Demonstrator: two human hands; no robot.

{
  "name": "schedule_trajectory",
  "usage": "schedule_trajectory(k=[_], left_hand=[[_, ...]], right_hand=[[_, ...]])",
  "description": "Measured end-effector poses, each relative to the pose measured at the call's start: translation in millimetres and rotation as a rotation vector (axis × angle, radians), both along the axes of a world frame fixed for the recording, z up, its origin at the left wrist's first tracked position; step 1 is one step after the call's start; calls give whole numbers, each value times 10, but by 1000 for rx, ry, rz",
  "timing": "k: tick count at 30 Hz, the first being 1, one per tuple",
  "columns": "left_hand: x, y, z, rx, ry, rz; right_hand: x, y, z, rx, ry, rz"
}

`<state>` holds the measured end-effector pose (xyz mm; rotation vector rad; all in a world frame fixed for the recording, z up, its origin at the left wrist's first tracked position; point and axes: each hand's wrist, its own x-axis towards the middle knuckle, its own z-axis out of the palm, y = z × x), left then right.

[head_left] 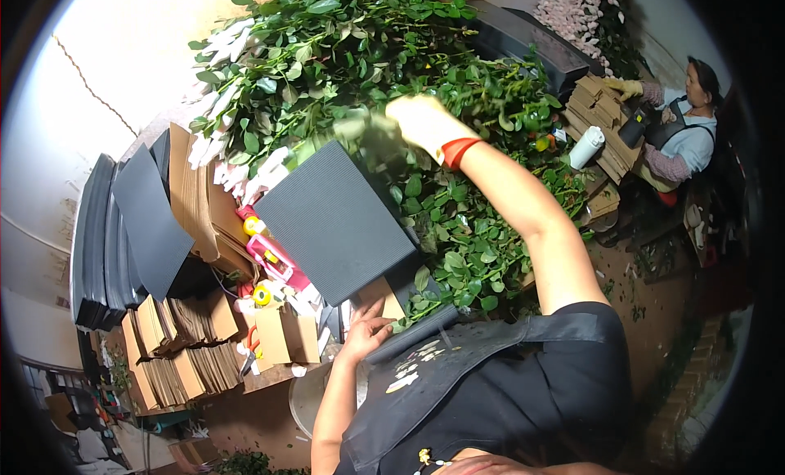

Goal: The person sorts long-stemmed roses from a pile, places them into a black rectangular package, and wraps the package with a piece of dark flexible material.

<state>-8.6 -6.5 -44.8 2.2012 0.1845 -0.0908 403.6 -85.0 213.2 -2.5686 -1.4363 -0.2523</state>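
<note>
My right hand, in a pale yellow glove with a red cuff, is over a big heap of leafy rose stems. It is smeared by motion. Blurred leaves move with it, so it seems to grip a rose stem. My bare left hand rests by the table's near edge, fingers apart, touching a small cardboard piece. Just beyond it, a dark ribbed board lies tilted. White and pink sleeves cover the stems' far-left ends. A dark roll lies against my apron.
Folded cardboard and dark sheets are stacked at left. Orange-handled scissors, a pink holder and yellow tape lie nearby. At far right, a co-worker handles cardboard beside a white bottle.
</note>
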Motion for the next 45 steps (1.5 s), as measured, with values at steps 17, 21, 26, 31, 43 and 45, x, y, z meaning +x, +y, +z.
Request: schedule_trajectory(k=[17, 21, 26, 31, 43, 45], left_hand=[[39, 2, 56, 56, 81, -32], [-65, 30, 85, 135, 52, -47], [-21, -4, -31, -167, 169, 165], [-62, -82, -114, -47, -108, 339], [59, -79, 197, 189, -161, 135], [156, -91, 257, 299, -253, 51]], right_hand=[[318, -713, 271, 420, -279, -130], [-555, -1066, 505, 492, -136, 209], [-899, -1787, -503, -219, 188, 297], [-886, -2146, -1522, -732, 283, 84], [-206, -536, -895, 283, -563, 145], [98, -324, -950, -100, -122, -71]])
